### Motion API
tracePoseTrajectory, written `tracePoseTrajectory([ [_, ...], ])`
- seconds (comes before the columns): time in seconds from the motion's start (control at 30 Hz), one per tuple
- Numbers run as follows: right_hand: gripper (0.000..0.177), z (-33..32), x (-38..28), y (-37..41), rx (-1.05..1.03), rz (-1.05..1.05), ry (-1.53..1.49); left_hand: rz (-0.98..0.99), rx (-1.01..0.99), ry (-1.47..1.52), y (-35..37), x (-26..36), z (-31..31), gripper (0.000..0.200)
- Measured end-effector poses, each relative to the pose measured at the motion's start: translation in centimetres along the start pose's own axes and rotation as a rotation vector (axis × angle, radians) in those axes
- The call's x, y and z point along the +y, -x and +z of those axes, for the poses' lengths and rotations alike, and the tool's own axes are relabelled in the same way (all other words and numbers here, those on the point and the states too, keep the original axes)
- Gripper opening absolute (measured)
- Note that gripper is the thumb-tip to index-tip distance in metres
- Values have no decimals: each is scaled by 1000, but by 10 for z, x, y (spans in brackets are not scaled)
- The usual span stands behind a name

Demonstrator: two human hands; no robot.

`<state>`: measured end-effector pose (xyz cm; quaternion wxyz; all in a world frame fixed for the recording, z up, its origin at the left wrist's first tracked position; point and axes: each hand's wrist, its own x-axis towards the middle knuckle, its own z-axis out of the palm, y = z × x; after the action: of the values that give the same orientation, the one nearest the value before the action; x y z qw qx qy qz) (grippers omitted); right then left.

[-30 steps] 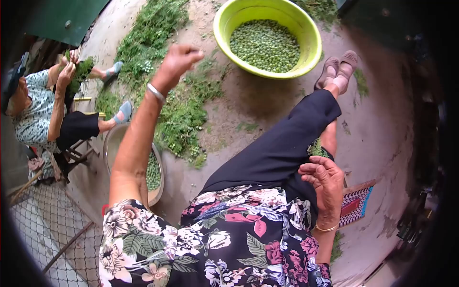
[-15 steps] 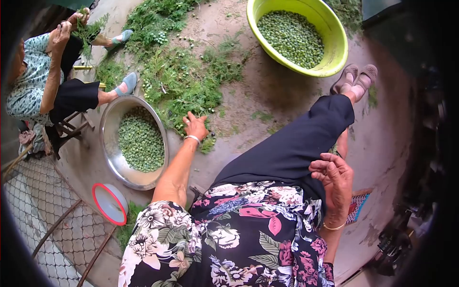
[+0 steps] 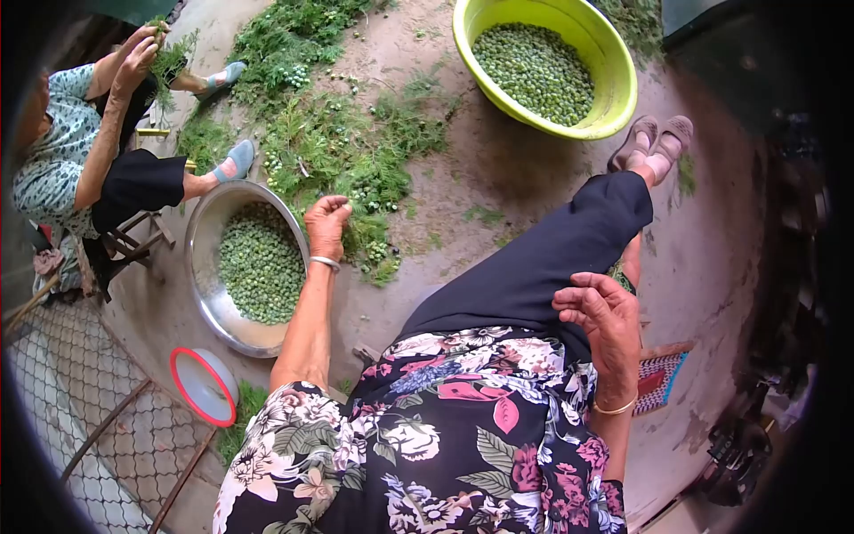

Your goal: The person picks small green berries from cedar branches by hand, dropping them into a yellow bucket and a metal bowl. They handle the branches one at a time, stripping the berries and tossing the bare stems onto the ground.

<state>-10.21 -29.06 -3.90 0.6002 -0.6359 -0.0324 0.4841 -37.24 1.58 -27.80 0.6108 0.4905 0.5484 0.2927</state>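
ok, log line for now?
left hand: fingers pinched, between steel bowl and greens | left grip: contents unclear | right hand: half-open, by trousers

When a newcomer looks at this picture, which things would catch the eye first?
Probably the bright yellow-green basin at the top, holding a heap of small green fruits. Next might come the metal basin at the left, also holding green fruits, and the cut greenery spread on the ground beyond it.

Grey concrete flr, stained nr the R edge; metal lattice lower L; dk wooden stool L; woven-seat stool R; dk green panel top R; soft, even light.
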Motion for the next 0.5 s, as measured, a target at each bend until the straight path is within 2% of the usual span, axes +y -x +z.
tracePoseTrajectory([
  [0.1,28,13,-3,-7,-68,-6,47,-119,-49,357,9,46,-4,25],
  [0.13,28,17,-3,-10,-91,-12,35,-79,-126,426,16,62,-3,33],
  [0.17,28,21,-3,-12,-87,-18,30,-75,-133,423,21,75,1,33],
  [0.23,28,27,-4,-17,-149,-23,139,-119,-272,565,28,91,8,29],
  [0.27,26,29,-3,-20,-176,-26,140,-160,-350,533,30,94,8,27],
  [0.37,27,40,-5,-21,-226,27,139,-128,-423,494,39,91,23,23],
  [0.4,26,44,-5,-21,-237,27,151,-129,-415,522,43,91,30,18],
  [0.5,28,48,-3,-24,-326,28,260,-146,-413,574,63,103,51,19],
])
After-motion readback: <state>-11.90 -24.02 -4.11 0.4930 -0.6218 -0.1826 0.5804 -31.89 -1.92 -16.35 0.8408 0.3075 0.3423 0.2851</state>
